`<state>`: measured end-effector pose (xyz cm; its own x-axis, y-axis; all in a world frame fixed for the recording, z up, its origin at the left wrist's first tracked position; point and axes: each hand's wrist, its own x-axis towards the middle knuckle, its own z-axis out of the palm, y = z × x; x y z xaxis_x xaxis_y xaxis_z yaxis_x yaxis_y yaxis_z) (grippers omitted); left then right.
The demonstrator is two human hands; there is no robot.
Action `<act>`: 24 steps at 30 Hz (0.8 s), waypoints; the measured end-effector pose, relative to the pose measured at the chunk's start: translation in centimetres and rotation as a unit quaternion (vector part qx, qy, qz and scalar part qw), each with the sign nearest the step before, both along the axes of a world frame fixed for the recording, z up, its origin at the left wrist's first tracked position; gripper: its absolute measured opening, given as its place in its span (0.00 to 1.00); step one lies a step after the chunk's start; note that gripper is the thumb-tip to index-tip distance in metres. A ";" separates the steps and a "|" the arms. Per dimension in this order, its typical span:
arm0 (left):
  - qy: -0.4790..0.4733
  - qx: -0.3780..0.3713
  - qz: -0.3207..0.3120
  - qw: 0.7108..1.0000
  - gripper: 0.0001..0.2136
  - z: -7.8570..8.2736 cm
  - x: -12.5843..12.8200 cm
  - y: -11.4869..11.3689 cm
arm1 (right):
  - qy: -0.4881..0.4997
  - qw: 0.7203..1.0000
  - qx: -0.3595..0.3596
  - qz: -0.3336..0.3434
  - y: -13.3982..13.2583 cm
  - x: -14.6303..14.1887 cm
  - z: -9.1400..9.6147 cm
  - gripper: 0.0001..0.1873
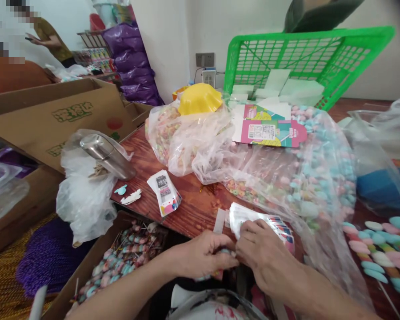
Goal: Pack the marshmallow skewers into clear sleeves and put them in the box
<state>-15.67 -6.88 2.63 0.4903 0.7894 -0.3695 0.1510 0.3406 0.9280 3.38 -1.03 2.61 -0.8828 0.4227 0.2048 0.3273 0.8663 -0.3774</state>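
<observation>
My left hand (203, 255) is closed, thumb and fingers pinched together, at the table's front edge. A small light-blue and pink piece shows at its fingertips, mostly hidden, so its kind is unclear. My right hand (266, 251) meets it there with curled fingers, also closed; what they grip is hidden. Just beyond my right hand lies a fanned stack of shiny printed packets (242, 213). Another stack of printed packets (166, 193) lies farther left on the wooden table (193, 202). Below my left arm, a cardboard box holds candy skewers (120, 253).
Clear bags of pastel marshmallows (330, 155) and ring candies (160, 133) cover the back, under a yellow bowl (200, 98) and a printed carton (273, 132). Behind stands a green basket (233, 58). A steel flask (108, 155) is left; marshmallow skewers (380, 249) right. A person (53, 42) stands far left.
</observation>
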 end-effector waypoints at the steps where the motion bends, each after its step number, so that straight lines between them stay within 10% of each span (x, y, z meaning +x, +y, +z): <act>1: 0.076 0.085 0.027 0.993 0.11 0.3 -0.2 -0.2 | -0.009 0.999 -0.030 -0.014 0.3 -0.7 0.0 0.08; 6: 0.274 0.281 0.135 0.910 0.12 -0.3 -1.7 -1.4 | -0.043 0.986 -0.162 -0.017 3.8 -4.1 0.9 0.15; 11: 0.074 0.113 0.352 0.926 0.12 -2.5 -4.0 -2.1 | -0.103 0.985 -0.052 -0.131 9.0 -7.1 -0.4 0.12; 15: -0.129 -0.023 0.476 0.870 0.10 -3.0 -4.4 -2.3 | -0.141 0.978 -0.018 -0.154 10.9 -9.1 -3.0 0.16; 24: -0.262 -0.103 0.483 0.829 0.11 -2.9 -3.1 -2.3 | -0.106 0.986 -0.038 -0.126 12.3 -8.3 -3.6 0.14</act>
